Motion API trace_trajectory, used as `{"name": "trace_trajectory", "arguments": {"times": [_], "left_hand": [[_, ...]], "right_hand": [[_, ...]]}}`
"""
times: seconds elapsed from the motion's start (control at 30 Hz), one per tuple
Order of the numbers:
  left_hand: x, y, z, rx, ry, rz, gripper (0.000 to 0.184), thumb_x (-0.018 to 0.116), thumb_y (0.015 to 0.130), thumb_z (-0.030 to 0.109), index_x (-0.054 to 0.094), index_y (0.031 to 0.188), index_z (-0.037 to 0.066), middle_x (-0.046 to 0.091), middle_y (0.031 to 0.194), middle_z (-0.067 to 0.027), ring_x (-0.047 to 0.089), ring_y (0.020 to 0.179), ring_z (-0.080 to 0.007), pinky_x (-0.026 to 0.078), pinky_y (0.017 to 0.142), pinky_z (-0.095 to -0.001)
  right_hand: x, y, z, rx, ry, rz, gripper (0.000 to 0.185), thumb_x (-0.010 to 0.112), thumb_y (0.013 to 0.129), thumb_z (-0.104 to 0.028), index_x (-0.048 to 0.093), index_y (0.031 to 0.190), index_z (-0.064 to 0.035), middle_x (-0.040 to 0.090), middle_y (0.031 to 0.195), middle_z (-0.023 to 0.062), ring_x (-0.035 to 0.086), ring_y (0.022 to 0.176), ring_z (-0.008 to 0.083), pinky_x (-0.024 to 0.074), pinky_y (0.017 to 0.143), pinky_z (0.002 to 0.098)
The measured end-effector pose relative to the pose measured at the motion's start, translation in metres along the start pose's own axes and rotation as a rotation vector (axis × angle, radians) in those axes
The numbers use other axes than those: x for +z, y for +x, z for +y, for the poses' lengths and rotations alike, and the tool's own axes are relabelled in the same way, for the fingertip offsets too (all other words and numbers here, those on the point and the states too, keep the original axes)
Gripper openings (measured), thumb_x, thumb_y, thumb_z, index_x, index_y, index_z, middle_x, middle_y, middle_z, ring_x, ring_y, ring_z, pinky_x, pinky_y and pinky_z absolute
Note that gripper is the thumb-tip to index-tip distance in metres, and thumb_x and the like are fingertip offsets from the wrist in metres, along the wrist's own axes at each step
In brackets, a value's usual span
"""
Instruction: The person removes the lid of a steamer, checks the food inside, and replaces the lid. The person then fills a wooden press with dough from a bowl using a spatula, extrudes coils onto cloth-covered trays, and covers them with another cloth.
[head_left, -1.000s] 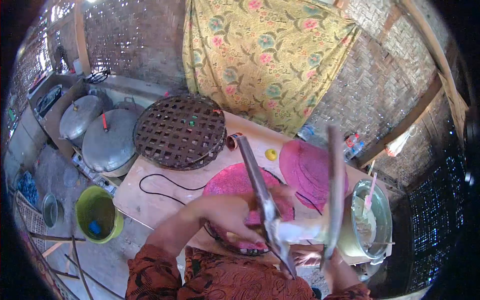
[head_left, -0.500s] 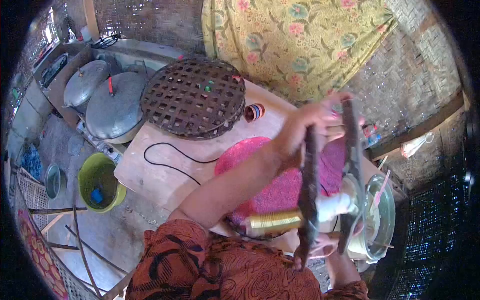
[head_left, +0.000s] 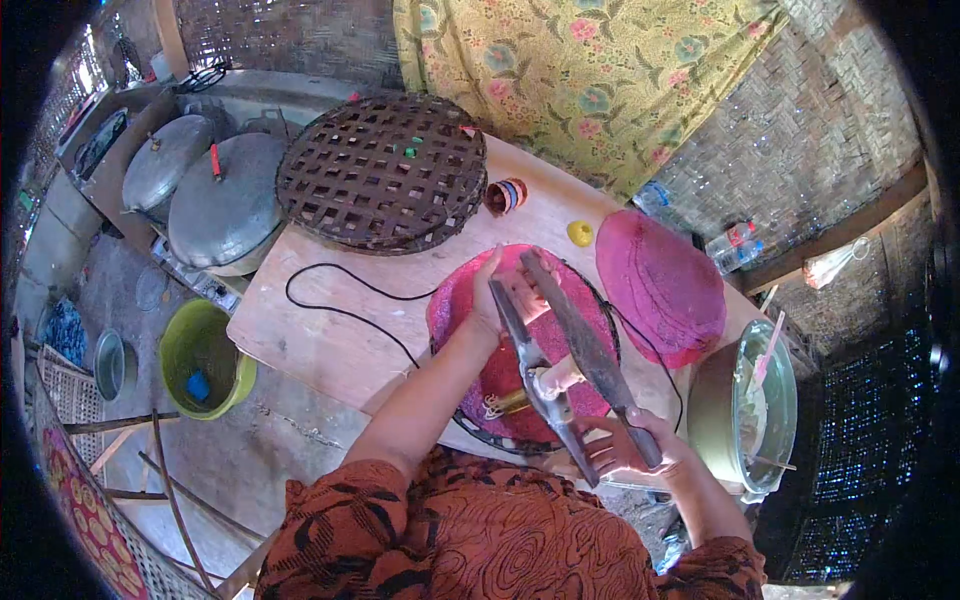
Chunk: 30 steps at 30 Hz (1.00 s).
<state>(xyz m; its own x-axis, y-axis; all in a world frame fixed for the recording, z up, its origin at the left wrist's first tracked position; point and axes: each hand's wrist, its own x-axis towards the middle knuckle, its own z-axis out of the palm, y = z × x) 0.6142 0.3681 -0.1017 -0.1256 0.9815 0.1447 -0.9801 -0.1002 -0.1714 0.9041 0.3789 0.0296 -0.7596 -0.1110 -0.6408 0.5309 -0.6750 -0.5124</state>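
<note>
Both hands grip a press made of two long dark wooden bars [head_left: 590, 345] with a brass cylinder [head_left: 514, 402] at its middle. Pale dough strands [head_left: 492, 407] show at the cylinder's end. A whitish plug of dough or a plunger [head_left: 560, 376] sits between the bars; I cannot tell which. My left hand [head_left: 505, 295] is closed round the far ends of the bars. Round the near ends, my right hand [head_left: 645, 445] has its fingers wrapped. Below the press lies a round pink mat [head_left: 465, 335] with a dark rim, partly covered by it.
Pink mats [head_left: 660, 285] are stacked at the right, beside a tub [head_left: 790, 400] of pale dough with a stick. A woven basket lid [head_left: 380, 175], a striped cup [head_left: 505, 196] and a yellow piece [head_left: 580, 234] stand behind. A black cord [head_left: 345, 308] crosses the table [head_left: 290, 350].
The press has come down and left over the pink mat, tilting diagonally. My left hand has lowered from the upper right, uncovering the stacked mats. Strands now show at the cylinder's end.
</note>
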Motion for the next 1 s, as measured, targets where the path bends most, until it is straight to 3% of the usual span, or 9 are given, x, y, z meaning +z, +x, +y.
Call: {"name": "trace_trajectory", "arguments": {"times": [0.07,0.2,0.4,0.5,0.6,0.73,0.8,0.93,1.0], "left_hand": [[0.018,0.007,0.004,-0.007,-0.015,-0.267,0.056,0.048,0.085,0.056,0.051,0.11,0.006,0.057,0.1,-0.0124,0.052,0.099,-0.0311,0.042,0.085,-0.0399],[0.055,0.004,0.023,0.052,0.126,-0.335,0.057,0.043,0.086,0.057,0.05,0.11,0.005,0.056,0.097,-0.0113,0.052,0.098,-0.0302,0.042,0.088,-0.0415],[0.071,-0.017,0.004,0.079,0.045,-0.246,0.056,0.043,0.087,0.058,0.05,0.109,0.006,0.056,0.096,-0.0119,0.052,0.097,-0.0298,0.044,0.085,-0.04],[0.067,-0.003,-0.003,0.084,0.012,-0.287,0.052,0.046,0.086,0.057,0.051,0.104,0.008,0.055,0.092,-0.0118,0.053,0.094,-0.0299,0.045,0.08,-0.0383],[0.078,0.005,0.01,0.091,0.125,-0.334,0.043,0.045,0.089,0.051,0.052,0.102,0.011,0.057,0.091,-0.0074,0.054,0.093,-0.0261,0.045,0.083,-0.0382],[0.097,-0.015,0.02,0.114,0.214,-0.219,0.042,0.046,0.089,0.053,0.053,0.097,0.012,0.058,0.085,-0.006,0.056,0.09,-0.0271,0.046,0.082,-0.039],[0.083,-0.022,0.018,0.097,0.16,-0.291,0.054,0.043,0.088,0.058,0.052,0.104,0.007,0.058,0.091,-0.0122,0.054,0.093,-0.0295,0.044,0.086,-0.04],[0.058,-0.023,0.003,0.144,0.088,-0.188,0.05,0.045,0.088,0.055,0.053,0.1,0.007,0.059,0.087,-0.0116,0.056,0.09,-0.0283,0.045,0.086,-0.04],[0.037,-0.013,0.003,0.136,0.092,-0.12,0.042,0.048,0.088,0.051,0.053,0.097,0.011,0.06,0.081,-0.0066,0.059,0.083,-0.0262,0.047,0.082,-0.039]], "right_hand": [[-0.003,-0.002,-0.005,-0.053,-0.118,0.026,0.084,0.052,0.081,-0.057,0.03,0.135,0.0032,0.051,0.12,0.0265,0.059,0.1,0.0363,0.0467,0.088,0.0432],[-0.015,-0.004,-0.001,-0.102,-0.14,0.211,0.067,0.051,0.087,-0.046,0.04,0.127,0.0071,0.061,0.103,0.0244,0.064,0.09,0.0328,0.0511,0.081,0.0414],[0.039,-0.03,-0.019,-0.103,-0.252,0.133,0.076,0.052,0.083,-0.054,0.038,0.13,0.0046,0.058,0.107,0.0264,0.063,0.092,0.0328,0.051,0.081,0.0388],[0.021,-0.033,-0.024,-0.08,-0.308,0.171,0.075,0.052,0.083,-0.053,0.039,0.129,0.0046,0.06,0.106,0.0242,0.064,0.09,0.0311,0.0511,0.081,0.0393],[0.031,-0.027,-0.032,-0.108,-0.387,0.2,0.073,0.055,0.082,-0.052,0.041,0.125,0.0048,0.061,0.103,0.0221,0.064,0.088,0.0305,0.0512,0.08,0.0409],[0.014,-0.015,-0.014,-0.148,-0.319,0.241,0.068,0.062,0.08,-0.048,0.046,0.119,0.005,0.061,0.103,0.0209,0.064,0.089,0.0292,0.0517,0.079,0.0402],[0.019,-0.018,-0.012,-0.14,-0.348,0.215,0.07,0.061,0.079,-0.051,0.047,0.119,0.0054,0.061,0.103,0.0208,0.064,0.089,0.0287,0.0518,0.079,0.0387],[0.02,-0.023,-0.015,-0.073,-0.357,0.195,0.07,0.061,0.078,-0.053,0.05,0.118,0.0041,0.062,0.102,0.0201,0.064,0.089,0.0275,0.0521,0.076,0.0359],[-0.002,-0.013,-0.005,-0.069,-0.357,0.22,0.065,0.06,0.08,-0.052,0.054,0.115,0.0022,0.063,0.098,0.0163,0.064,0.085,0.0234,0.0513,0.074,0.0343]]}}
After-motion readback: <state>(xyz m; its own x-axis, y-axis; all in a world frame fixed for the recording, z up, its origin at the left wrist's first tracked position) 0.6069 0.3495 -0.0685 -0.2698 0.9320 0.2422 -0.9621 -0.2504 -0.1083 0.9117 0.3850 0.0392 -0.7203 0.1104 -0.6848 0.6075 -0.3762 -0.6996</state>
